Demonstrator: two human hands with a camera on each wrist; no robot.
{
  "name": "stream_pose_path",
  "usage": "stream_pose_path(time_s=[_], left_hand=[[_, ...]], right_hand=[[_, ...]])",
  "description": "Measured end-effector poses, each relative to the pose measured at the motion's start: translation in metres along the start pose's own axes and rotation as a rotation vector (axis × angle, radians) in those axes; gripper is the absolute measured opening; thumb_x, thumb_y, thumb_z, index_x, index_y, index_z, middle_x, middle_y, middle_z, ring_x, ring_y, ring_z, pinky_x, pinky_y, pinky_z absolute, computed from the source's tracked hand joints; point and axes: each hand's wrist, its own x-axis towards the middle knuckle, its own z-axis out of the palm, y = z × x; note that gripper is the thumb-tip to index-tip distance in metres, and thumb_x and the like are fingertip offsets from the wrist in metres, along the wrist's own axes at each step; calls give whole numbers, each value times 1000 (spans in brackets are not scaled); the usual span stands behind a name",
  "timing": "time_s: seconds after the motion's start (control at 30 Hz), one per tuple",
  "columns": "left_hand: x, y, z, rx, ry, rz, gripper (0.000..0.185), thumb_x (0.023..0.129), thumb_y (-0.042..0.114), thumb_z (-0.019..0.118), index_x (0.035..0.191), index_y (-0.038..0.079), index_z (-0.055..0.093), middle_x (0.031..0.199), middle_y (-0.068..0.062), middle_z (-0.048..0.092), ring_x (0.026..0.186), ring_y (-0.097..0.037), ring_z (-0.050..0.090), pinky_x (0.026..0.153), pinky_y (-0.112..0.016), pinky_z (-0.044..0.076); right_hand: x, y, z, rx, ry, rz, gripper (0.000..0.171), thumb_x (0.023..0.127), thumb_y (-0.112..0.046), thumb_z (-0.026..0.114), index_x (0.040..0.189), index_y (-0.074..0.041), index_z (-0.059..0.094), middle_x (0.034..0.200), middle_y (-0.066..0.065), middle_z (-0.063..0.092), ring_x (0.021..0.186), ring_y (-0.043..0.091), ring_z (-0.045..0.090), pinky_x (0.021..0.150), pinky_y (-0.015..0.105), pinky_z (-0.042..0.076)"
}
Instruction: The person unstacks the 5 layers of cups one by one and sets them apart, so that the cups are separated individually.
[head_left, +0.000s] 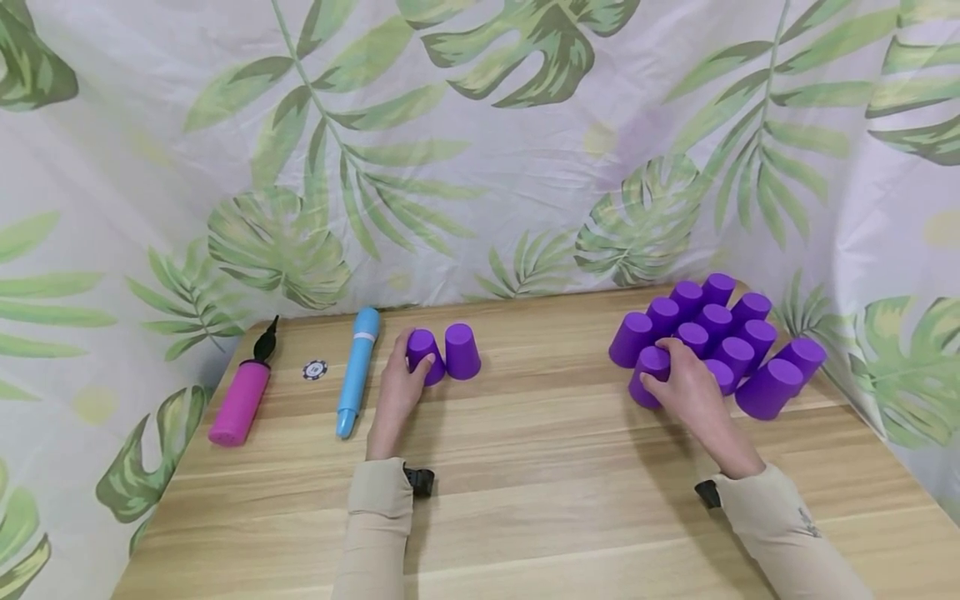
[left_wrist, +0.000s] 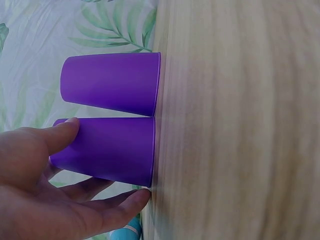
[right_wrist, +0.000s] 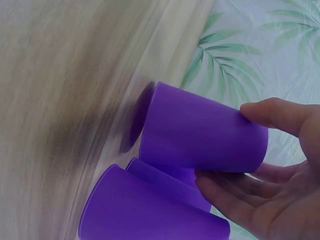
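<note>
On the left, my left hand [head_left: 399, 390] grips an upside-down purple cup [left_wrist: 107, 150] near its base, thumb on one side and fingers round the other. This cup's rim is at the tabletop. Close beside it, to the right, stands a second upside-down purple cup [head_left: 462, 352]. My right hand [head_left: 693, 400] holds another purple cup [right_wrist: 200, 132] by its upper part, mouth down. In the right wrist view a dark shadow shows between that cup's rim and the wood, so it hangs just over the table. It is at the front left of a group of several upside-down purple cups [head_left: 769, 388].
A pink hand pump [head_left: 240, 404] with a black nozzle lies at the far left of the wooden table [head_left: 525, 492]. Near it are a poker chip [head_left: 315, 369] and a blue tube-like thing [head_left: 357, 367], left of my left hand. A leaf-patterned cloth [head_left: 525, 192] hangs behind.
</note>
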Motion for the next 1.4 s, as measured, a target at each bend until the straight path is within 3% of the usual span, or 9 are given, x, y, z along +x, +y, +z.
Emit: stream_pose_path(time_s=[0.23, 0.67, 0.8, 0.9, 1.07, 1.17, 1.27, 1.4], left_hand=[[-2, 1, 0, -2, -3, -9, 60, 98, 16, 56, 150, 7, 28, 143, -26, 42, 133, -39, 39, 110, -50, 32], [-1, 2, -3, -13, 1, -9, 60, 97, 16, 57, 150, 8, 29, 143, -24, 42, 133, -38, 39, 110, -50, 32], [-1, 1, -2, -10, 4, -3, 60, 97, 15, 57, 150, 8, 29, 143, -25, 42, 133, -39, 40, 110, -50, 32], [0, 1, -2, -5, -3, 0, 60, 97, 15, 57, 150, 7, 28, 143, -25, 42, 133, -39, 40, 110, -51, 32], [1, 1, -3, -8, -1, -5, 59, 98, 17, 56, 150, 9, 29, 144, -24, 42, 133, -37, 39, 111, -49, 32], [1, 2, -4, -11, 7, -6, 59, 98, 17, 56, 149, 9, 29, 144, -24, 42, 133, -38, 39, 111, -49, 32], [1, 1, -4, -4, -3, -10, 60, 98, 16, 56, 150, 9, 28, 144, -25, 41, 134, -39, 38, 111, -50, 31], [0, -1, -2, -2, -9, -16, 60, 97, 17, 57, 150, 10, 28, 144, -24, 41, 133, -38, 39, 110, -50, 32]], right_hand=[[3, 4, 1, 3, 17, 14, 54, 81, -8, 71, 124, 13, 47, 118, 35, 54, 105, 51, 54, 88, 61, 43], [6, 3, 1, 14, -29, 39, 55, 86, -8, 65, 129, 15, 41, 124, 39, 47, 111, 54, 49, 92, 64, 39], [4, 0, 1, 18, -1, 27, 57, 86, -7, 65, 133, 14, 39, 126, 39, 44, 111, 55, 47, 92, 66, 38], [-1, -8, 0, 12, 74, -18, 58, 85, -5, 66, 132, 15, 39, 124, 38, 45, 109, 55, 47, 90, 67, 38], [-5, -30, -3, 19, 253, -172, 53, 80, 0, 71, 125, 14, 48, 117, 35, 51, 103, 53, 49, 87, 63, 41], [-2, -43, -1, 29, 310, -250, 50, 79, 1, 73, 122, 12, 51, 116, 32, 52, 102, 50, 49, 89, 59, 41], [3, -53, 8, 47, 305, -300, 49, 77, 3, 73, 121, 11, 54, 116, 31, 54, 103, 48, 51, 91, 56, 42], [10, -70, 25, 113, 190, -326, 51, 76, 2, 73, 123, 10, 54, 118, 29, 56, 109, 44, 53, 96, 53, 43]])
